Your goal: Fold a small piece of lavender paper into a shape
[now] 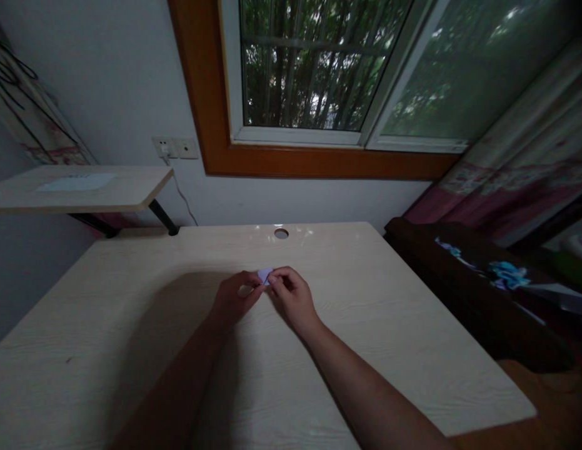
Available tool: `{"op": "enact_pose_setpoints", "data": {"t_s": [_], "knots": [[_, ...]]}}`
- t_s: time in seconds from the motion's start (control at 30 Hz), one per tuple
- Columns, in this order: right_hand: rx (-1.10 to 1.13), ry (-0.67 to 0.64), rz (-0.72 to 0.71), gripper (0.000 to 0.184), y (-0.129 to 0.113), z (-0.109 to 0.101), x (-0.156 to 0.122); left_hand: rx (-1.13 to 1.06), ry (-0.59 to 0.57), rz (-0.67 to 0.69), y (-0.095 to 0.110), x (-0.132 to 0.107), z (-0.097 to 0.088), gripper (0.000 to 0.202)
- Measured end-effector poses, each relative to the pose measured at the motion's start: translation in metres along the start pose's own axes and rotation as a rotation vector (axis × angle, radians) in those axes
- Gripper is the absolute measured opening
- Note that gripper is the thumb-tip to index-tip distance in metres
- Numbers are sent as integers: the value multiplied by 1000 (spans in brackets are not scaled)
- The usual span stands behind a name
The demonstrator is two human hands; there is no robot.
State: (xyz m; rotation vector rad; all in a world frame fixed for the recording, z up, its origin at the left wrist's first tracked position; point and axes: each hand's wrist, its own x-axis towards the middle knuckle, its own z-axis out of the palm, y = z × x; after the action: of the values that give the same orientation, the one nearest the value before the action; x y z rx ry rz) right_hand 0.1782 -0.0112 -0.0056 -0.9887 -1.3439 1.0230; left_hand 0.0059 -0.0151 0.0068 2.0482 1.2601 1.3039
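Note:
A small piece of folded pale purple paper [264,274] is held up between my two hands, over the far half of the desk. My left hand [234,296] pinches its left side between thumb and fingers. From the right, my right hand [293,296] grips the paper's other edge with thumb and forefinger. A dark diagonal line, perhaps a crease, shows on the paper. Fingertips cover part of it, so its full shape is hidden.
The light wooden desk [389,350] has a round cable hole [281,233] near its back edge. A raised shelf [79,194] with a paper sheet [77,182] stands at left. Turquoise crumpled things [509,275] lie on dark furniture [459,275] at right. Behind is a window [319,69].

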Motion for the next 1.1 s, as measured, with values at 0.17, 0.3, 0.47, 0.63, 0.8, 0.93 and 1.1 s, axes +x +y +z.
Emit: {"op": "enact_pose_setpoints", "data": {"t_s": [0.17,0.3,0.47,0.63,0.8,0.93,1.1], "knots": [[-22,-4,-15,17,-1,0,0,27,9,13,-1,0,1,2],[-37,6,-20,15,-1,0,-1,28,7,15,-2,0,2,3],[-29,35,-16,17,0,1,-3,16,16,5,-3,0,4,4],[24,42,-17,28,2,3,-3,17,35,-14,-8,-1,8,8],[114,30,-15,31,6,4,-2,18,30,-30,-9,-2,8,11],[134,31,-6,32,8,4,-1,0,36,-12,-7,-1,8,11],[136,32,3,32,6,4,0,8,33,-3,-5,-1,8,10]]}}
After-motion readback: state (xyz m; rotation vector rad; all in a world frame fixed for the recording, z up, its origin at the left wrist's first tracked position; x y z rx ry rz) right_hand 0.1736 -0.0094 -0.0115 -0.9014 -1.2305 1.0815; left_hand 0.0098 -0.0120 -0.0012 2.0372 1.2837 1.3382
